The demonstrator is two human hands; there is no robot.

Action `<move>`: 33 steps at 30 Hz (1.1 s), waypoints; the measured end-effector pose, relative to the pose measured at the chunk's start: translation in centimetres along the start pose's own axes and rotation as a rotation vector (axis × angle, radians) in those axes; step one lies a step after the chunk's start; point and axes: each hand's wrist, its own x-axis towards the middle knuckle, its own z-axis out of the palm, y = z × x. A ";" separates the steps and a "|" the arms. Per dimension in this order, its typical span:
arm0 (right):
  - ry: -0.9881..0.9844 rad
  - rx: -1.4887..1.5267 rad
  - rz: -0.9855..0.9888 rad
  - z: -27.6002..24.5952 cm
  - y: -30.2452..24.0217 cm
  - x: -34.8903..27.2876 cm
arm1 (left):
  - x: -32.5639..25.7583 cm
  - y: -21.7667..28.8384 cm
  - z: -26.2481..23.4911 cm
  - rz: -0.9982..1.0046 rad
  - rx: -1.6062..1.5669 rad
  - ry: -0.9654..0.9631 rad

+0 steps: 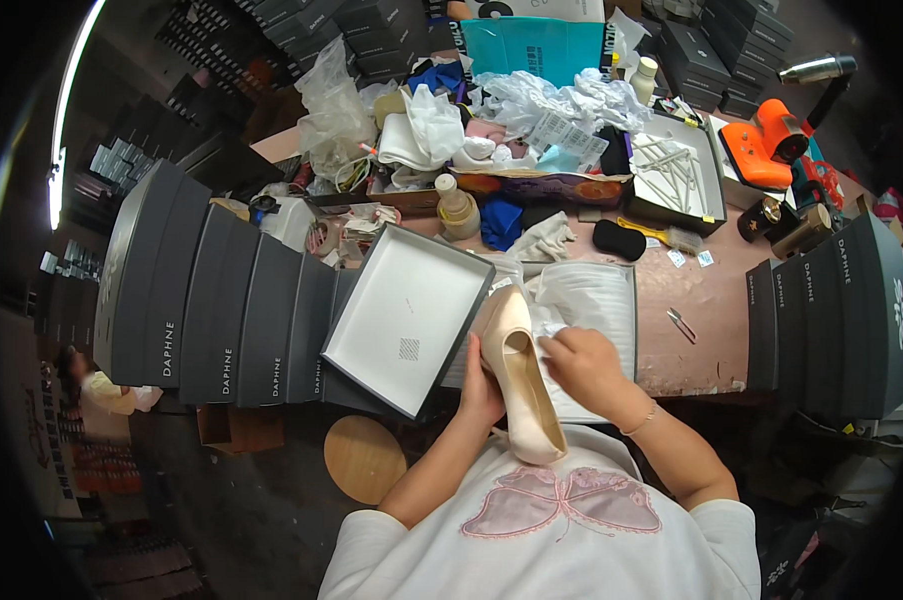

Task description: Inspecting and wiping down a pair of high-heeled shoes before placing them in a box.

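Note:
A cream high-heeled pump (517,392) is tilted in front of my chest, its toe pointing down toward my shirt. My left hand (482,386) is closed around the side of the pump near its heel. Just right of the shoe, my right hand (589,372) has its fingers curled in a pinch; whatever they hold, if anything, is too small to name. Beneath both hands lies an opened shoebox with white wrapping paper (596,300) in it. A grey-edged box lid (401,310), white inside, leans at its left.
Grey shoeboxes stand in rows at left (236,300) and right (816,310). Small snips (681,324) lie on the pink table (686,365). Behind are a yellow-handled brush (661,236), a black sponge (619,240), a bottle (457,208), crumpled paper and an orange device (761,150).

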 end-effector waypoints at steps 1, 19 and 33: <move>-0.092 0.055 -0.047 0.7 -0.9 0.5 | 0.1 -0.7 0.4 -0.022 -0.037 -0.015; -0.031 1.272 0.601 -1.0 0.4 -1.7 | 1.8 1.1 1.1 0.302 -0.015 -0.089; 0.117 2.189 0.530 -6.6 -4.1 0.2 | -3.7 8.2 7.3 1.282 1.070 -0.884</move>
